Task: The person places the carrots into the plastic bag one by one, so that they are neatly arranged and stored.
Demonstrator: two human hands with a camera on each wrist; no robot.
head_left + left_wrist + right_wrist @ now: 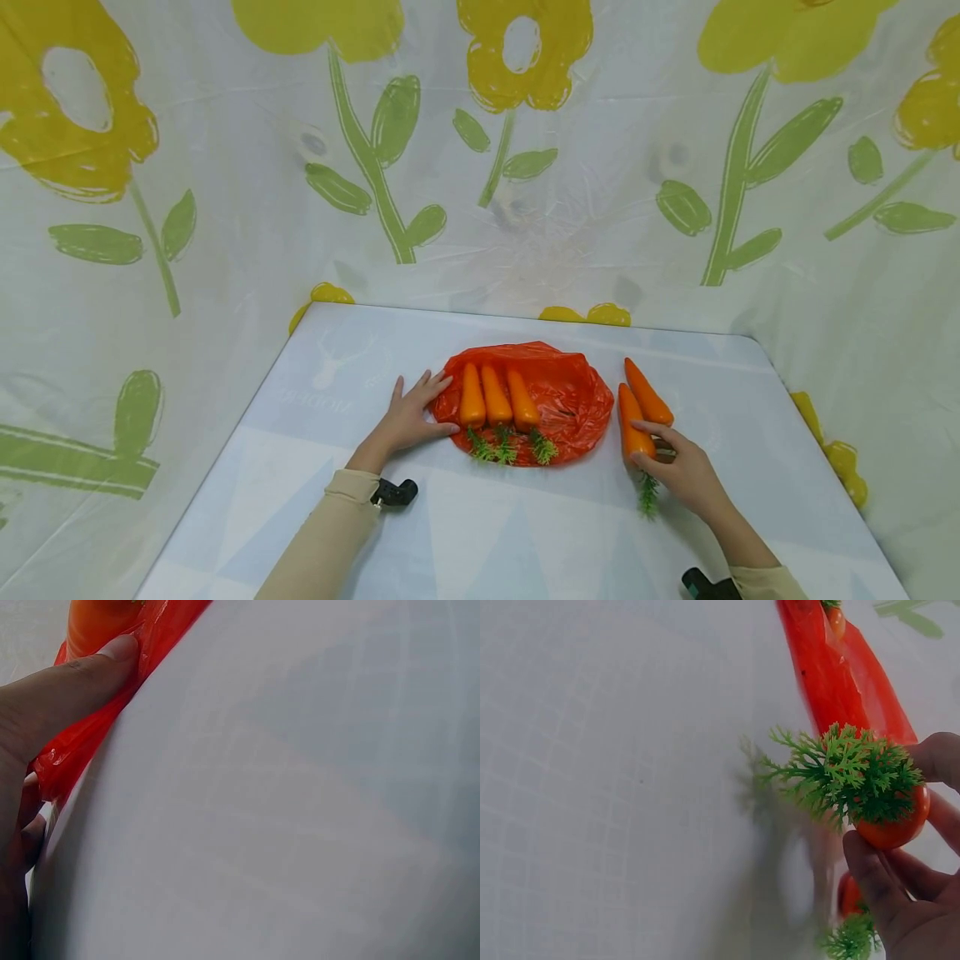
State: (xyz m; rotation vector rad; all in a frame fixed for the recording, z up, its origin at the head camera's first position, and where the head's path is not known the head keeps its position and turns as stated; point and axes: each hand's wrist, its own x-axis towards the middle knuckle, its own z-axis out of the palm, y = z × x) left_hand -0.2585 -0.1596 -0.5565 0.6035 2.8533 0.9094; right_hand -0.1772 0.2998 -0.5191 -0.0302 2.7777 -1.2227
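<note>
On the table lies a red plastic bag [573, 408], spread flat and crinkled. Three orange toy carrots [497, 396] rest side by side on it, green leafy tops toward me. My left hand [412, 417] touches the bag's left edge with spread, fairly straight fingers; its thumb [97, 671] lies on the plastic beside a carrot. To the right of the bag, my right hand [682, 467] pinches a carrot [628, 408] near its leafy end between thumb and fingers. Another carrot [649, 392] lies just beyond that hand, its top hidden behind the fingers in the head view.
The white and pale blue table [480, 525] has a far edge close behind the bag. A flower-print curtain [600, 208] hangs behind and along both sides. Black devices are strapped to the left wrist [393, 492] and right wrist [708, 585].
</note>
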